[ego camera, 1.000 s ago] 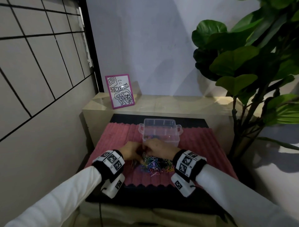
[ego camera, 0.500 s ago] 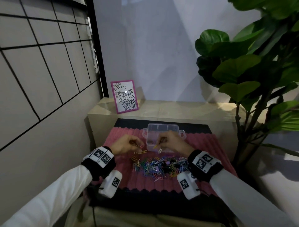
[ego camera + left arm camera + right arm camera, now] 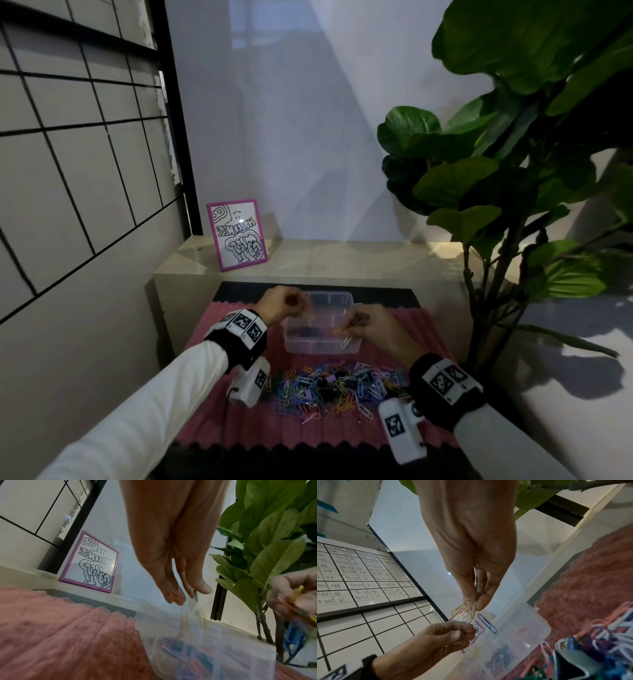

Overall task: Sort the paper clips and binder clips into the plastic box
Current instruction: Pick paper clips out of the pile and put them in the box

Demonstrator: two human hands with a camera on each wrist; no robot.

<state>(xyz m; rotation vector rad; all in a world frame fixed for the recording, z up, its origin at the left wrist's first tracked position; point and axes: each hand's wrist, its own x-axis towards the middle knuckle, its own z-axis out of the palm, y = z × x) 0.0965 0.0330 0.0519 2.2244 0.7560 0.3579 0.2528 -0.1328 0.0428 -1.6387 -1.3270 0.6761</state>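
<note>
A clear plastic box with dividers stands on the pink mat, behind a mixed pile of coloured paper clips and binder clips. My left hand hovers over the box's left edge and pinches a green paper clip. My right hand is over the box's right half, pinching a few paper clips, yellow among them. A blue clip hangs just under those fingertips; whether it is linked or loose I cannot tell. Some clips lie in the box compartments.
A pink-framed drawing leans on the pale ledge behind the box. A large leafy plant crowds the right side. A gridded wall runs along the left.
Both hands have lifted off the clip pile with clips pinched in their fingers and moved forward over the box. The view has tilted upward.
</note>
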